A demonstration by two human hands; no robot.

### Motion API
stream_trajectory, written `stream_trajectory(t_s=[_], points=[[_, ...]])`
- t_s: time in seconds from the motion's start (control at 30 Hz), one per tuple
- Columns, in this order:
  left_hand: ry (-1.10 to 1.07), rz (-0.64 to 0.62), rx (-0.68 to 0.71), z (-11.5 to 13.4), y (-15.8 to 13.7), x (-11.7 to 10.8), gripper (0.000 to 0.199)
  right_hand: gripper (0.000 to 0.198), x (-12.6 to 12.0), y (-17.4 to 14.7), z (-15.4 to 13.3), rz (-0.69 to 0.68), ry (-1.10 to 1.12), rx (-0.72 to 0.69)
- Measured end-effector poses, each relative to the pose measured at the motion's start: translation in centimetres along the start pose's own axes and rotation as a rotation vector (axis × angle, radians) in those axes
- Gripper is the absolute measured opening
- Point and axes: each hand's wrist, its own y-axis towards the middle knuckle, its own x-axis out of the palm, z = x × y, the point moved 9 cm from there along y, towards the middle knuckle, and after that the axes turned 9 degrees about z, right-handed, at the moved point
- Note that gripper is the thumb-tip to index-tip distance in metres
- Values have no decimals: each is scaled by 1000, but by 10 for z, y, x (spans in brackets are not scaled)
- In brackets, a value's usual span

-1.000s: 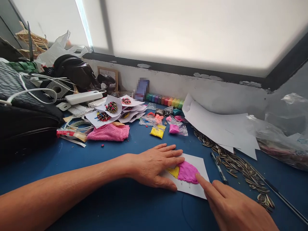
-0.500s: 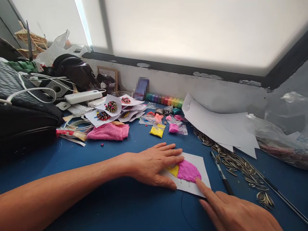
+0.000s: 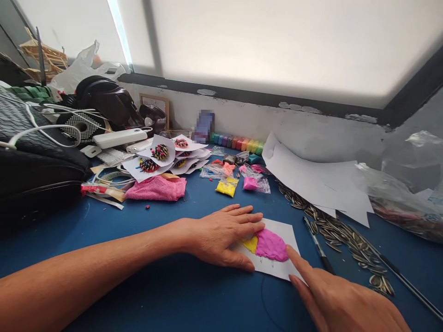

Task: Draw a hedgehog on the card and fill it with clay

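Observation:
A white sheet of paper (image 3: 294,235) lies on the blue table, bearing a flattened patch of magenta modelling clay (image 3: 272,246) joined to a smaller yellow clay patch (image 3: 251,244). Small pen-drawn legs show below the magenta. My left hand (image 3: 226,237) lies flat across the paper's left side, fingers stretched out, covering part of the yellow. With its index fingertip, my right hand (image 3: 332,290) touches the magenta clay's right edge; the thumb sits at the paper's lower edge. The right hand's other fingers are mostly hidden.
To the right are a pen (image 3: 318,246), scattered sunflower seeds (image 3: 356,246), a thin metal rod (image 3: 401,272) and white sheets (image 3: 314,180). Bagged yellow clay (image 3: 227,186) and pink clay (image 3: 251,183) lie beyond the hands. A pink cloth (image 3: 156,188) and seed-decorated papers (image 3: 159,154) are at left.
My right index fingertip has moved slightly up along the right edge of the magenta clay. My left hand stays in place on the paper.

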Motion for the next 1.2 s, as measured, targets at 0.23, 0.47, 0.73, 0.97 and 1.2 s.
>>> stream_trajectory(t_s=[0.23,0.47,0.73,0.97,1.2], points=[[-1,8,9,1,0,-1,82,45,2,-4,-2,-6,26,10],[3,-2,-3,0,0,0,82,44,6,4,10,34,-23,74],[7,13,8,0,0,0,85,38,26,-3,14,15,43,53],[6,11,9,0,0,0,85,36,24,-3,17,13,104,100],[3,12,5,0,1,0,85,35,22,1,19,-32,163,136]])
